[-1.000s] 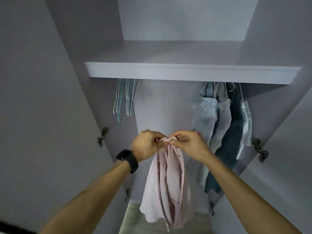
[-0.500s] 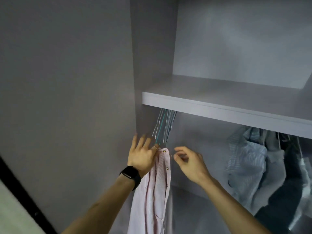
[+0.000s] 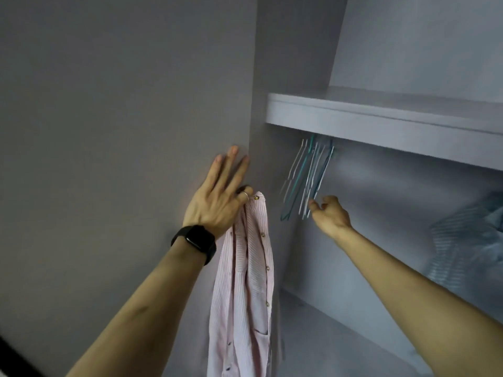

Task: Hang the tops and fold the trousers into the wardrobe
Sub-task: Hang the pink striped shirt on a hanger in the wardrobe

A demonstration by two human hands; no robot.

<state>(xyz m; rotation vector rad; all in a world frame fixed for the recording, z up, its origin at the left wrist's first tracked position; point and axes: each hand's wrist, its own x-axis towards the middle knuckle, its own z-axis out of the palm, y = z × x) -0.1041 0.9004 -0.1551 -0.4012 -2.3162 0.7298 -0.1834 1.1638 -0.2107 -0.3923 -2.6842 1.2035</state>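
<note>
My left hand [image 3: 217,197] pinches the pink shirt [image 3: 245,268] at its collar between thumb and forefinger, the other three fingers spread straight against the wardrobe's left wall [image 3: 122,104]. The shirt hangs limp from that pinch, in front of the wall's front edge, outside the hanging space and on no hanger. My right hand [image 3: 329,213] reaches in under the left end of the shelf [image 3: 381,118], fingers loosely curled and holding nothing, its tips at the lower ends of the bare hangers [image 3: 307,180]; I cannot tell whether they touch. At the right edge of the wardrobe, under the same shelf, at least one pale blue top [image 3: 468,240] is already hung, so part of the hanging looks done. I judge this shirt to be in mid-step: a hanger must be picked, slipped into the shoulders and hooked back up beneath the shelf. No trousers show anywhere in view, so I cannot say whether any are folded or waiting.
</note>
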